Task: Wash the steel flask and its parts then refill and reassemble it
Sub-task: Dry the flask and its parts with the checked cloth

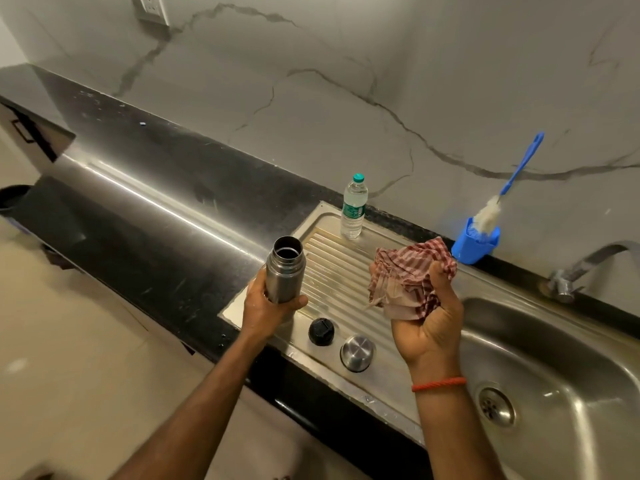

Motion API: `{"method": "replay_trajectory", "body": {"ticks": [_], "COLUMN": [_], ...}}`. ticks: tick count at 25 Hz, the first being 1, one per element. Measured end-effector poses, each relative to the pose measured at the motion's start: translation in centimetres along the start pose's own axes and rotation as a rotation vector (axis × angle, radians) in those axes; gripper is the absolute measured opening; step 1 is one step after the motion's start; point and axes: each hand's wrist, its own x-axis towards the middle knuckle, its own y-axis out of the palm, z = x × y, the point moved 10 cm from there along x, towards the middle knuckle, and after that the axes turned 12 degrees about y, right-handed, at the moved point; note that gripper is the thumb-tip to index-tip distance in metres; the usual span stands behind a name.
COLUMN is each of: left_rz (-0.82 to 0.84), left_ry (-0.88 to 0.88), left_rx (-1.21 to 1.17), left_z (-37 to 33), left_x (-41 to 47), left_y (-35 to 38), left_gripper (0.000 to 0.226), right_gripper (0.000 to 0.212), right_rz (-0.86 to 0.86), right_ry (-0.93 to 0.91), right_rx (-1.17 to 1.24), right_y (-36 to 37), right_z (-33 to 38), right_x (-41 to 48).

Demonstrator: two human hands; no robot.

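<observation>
Centre of frame: left grip [266,308], fingers curled round the lower body of the open steel flask [285,271], which is held upright above the left edge of the ribbed drainboard [332,271]. Right of centre: right grip [431,320], clenched on a bunched red-checked cloth [408,277], apart from the flask. Below them, on the drainboard: black stopper [321,331] and steel cap [357,352], side by side. Upper drainboard: plastic water bottle [354,209], upright. Right: blue bottle brush [519,168] in its holder [476,247]; sink basin [561,344] at lower right.

Wall socket [149,8] top left on veined wall [346,46]; black counter [156,188] below
</observation>
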Motion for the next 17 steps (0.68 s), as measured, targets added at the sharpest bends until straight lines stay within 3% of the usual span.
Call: {"method": "replay_trajectory", "body": {"ticks": [5,10,12,17], "left_rz": [-0.024,-0.062,-0.079,-0.338], "left_ry": [-0.018,0.000,0.021,0.087], "left_rx": [0.014,0.021,0.057,0.219], "left_z": [2.3,3.0,2.7,2.2], "left_x": [0.4,0.5,0.3,-2.2], "left_y": [-0.3,-0.7,-0.6,-2.0], "left_gripper": [0.085,0.092,0.088,0.098], "right_gripper": [0.028,0.027,0.039,0.046], "right_rz": [-0.068,-0.150,-0.175,-0.199], "right_ry": [-0.055,-0.014,-0.003,0.056], "right_rx": [-0.133,-0.151,-0.134,-0.116], "right_y": [0.0,-1.0,-1.7,-3.1], "right_z": [0.7,0.1,-0.3,-1.4], "right_x": [-0.6,0.0,0.4,1.6]}}
